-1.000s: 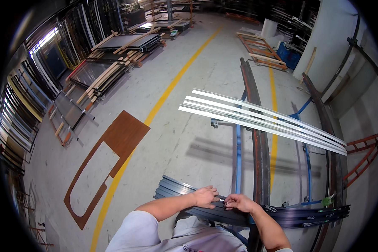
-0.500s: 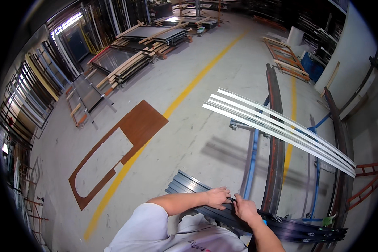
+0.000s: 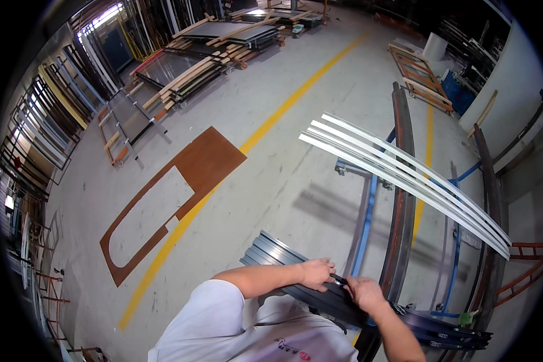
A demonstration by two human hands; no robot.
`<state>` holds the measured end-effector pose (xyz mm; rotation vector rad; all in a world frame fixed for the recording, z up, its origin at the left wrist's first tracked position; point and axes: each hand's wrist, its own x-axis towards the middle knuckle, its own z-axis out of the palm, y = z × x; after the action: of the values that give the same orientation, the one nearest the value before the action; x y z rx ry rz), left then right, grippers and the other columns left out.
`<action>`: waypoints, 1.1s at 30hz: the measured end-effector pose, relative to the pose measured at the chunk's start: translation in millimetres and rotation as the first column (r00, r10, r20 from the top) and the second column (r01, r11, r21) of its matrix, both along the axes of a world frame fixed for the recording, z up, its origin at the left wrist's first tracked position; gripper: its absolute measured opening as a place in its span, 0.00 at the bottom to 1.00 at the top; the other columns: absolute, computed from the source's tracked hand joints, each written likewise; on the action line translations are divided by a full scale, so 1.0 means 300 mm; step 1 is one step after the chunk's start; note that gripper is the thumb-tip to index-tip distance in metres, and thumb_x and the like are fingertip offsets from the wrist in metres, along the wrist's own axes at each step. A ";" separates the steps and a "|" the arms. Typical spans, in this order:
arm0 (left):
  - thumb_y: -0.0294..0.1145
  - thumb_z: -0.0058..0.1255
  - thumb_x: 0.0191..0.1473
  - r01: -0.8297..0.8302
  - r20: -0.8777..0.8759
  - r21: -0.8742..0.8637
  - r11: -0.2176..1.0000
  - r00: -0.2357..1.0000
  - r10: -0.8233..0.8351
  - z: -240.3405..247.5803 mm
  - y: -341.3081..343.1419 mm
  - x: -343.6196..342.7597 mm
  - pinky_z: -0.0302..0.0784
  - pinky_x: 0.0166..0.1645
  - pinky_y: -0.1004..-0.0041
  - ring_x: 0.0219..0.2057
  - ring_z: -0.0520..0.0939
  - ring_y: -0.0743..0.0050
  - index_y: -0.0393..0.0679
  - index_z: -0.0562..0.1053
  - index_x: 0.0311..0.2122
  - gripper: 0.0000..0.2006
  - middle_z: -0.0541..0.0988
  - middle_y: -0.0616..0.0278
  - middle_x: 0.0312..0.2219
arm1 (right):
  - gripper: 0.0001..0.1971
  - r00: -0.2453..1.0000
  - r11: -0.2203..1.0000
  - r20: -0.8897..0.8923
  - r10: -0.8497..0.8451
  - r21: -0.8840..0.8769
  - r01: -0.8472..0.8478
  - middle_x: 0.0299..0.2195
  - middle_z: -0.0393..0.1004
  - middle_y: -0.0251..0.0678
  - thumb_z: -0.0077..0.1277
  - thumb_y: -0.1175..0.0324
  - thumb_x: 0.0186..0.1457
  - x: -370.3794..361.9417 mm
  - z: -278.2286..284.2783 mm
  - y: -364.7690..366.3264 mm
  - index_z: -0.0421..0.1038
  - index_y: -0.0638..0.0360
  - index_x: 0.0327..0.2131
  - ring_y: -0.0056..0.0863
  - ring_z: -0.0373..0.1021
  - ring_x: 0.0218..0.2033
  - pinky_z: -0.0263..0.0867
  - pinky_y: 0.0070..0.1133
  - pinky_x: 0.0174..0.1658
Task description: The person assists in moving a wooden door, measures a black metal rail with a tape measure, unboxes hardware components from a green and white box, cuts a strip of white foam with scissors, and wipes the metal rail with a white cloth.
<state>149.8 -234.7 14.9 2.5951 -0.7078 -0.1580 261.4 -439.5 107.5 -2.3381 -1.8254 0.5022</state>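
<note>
Just in front of my body lie several long dark grey metal profiles [image 3: 270, 248] side by side, running from the middle of the view to the lower right. My left hand [image 3: 315, 275] rests over them, its fingers bent and closed at one end of a short, thin black piece [image 3: 339, 280]. The other end of that piece meets the pinched fingers of my right hand [image 3: 366, 294], slightly to the right. Whether the piece is a strip or a small tool I cannot tell. My left forearm covers part of the profiles.
White profiles [image 3: 374, 161] lie across dark padded rails [image 3: 402, 199] on a blue stand [image 3: 364, 232] to the right. A brown cut-out sheet [image 3: 216, 152] lies on the floor at left, beside a yellow line [image 3: 295, 90]. Stacked panels and wood battens [image 3: 193, 81] stand farther back.
My hands have moved slightly apart, and the black piece now shows between them. The whole view has shifted a little.
</note>
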 end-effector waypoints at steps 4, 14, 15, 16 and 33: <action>0.50 0.58 0.43 0.022 0.006 -0.032 0.999 1.000 -0.022 -0.008 -0.005 0.018 0.66 0.54 0.61 0.46 0.73 0.61 0.48 0.80 0.39 0.20 0.75 0.60 0.35 | 0.12 0.980 0.980 0.093 0.178 0.073 -0.185 0.23 0.71 0.39 0.51 0.59 0.58 0.072 0.005 -0.003 0.74 0.57 0.29 0.43 0.72 0.27 0.67 0.37 0.32; 0.48 0.61 0.43 -0.036 -0.018 -0.025 0.999 0.999 0.036 0.055 0.052 0.032 0.67 0.55 0.64 0.46 0.74 0.63 0.50 0.80 0.41 0.20 0.77 0.62 0.37 | 0.05 0.922 0.908 -0.247 -0.298 0.226 0.354 0.27 0.72 0.43 0.52 0.68 0.58 -0.051 -0.073 0.011 0.76 0.57 0.33 0.45 0.72 0.32 0.69 0.36 0.36; 0.49 0.60 0.44 -0.034 -0.024 -0.007 0.999 0.999 0.034 0.058 0.049 0.027 0.66 0.56 0.64 0.47 0.74 0.64 0.50 0.80 0.41 0.20 0.77 0.63 0.37 | 0.04 0.917 0.906 -0.285 -0.278 0.240 0.349 0.27 0.73 0.42 0.53 0.69 0.57 -0.053 -0.084 0.005 0.76 0.57 0.34 0.45 0.72 0.31 0.69 0.35 0.36; 0.50 0.60 0.45 -0.033 -0.028 0.010 0.999 0.999 0.033 0.056 0.044 0.023 0.65 0.57 0.64 0.47 0.74 0.65 0.50 0.80 0.40 0.19 0.78 0.64 0.37 | 0.04 0.934 0.922 -0.253 -0.254 0.228 0.313 0.27 0.73 0.42 0.53 0.70 0.57 -0.045 -0.084 -0.003 0.76 0.57 0.34 0.45 0.72 0.31 0.69 0.35 0.36; 0.50 0.60 0.45 -0.040 0.005 0.002 0.999 0.999 0.040 0.035 0.033 0.008 0.66 0.57 0.65 0.46 0.74 0.66 0.50 0.80 0.43 0.21 0.76 0.64 0.37 | 0.04 0.893 0.868 -0.320 -0.317 0.282 0.409 0.27 0.75 0.44 0.55 0.73 0.55 -0.045 -0.042 0.018 0.77 0.60 0.34 0.46 0.73 0.31 0.69 0.34 0.36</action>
<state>152.3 -224.8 25.4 2.6101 -0.6570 -0.1398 247.8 -434.1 94.8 -2.1750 -1.1950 0.3812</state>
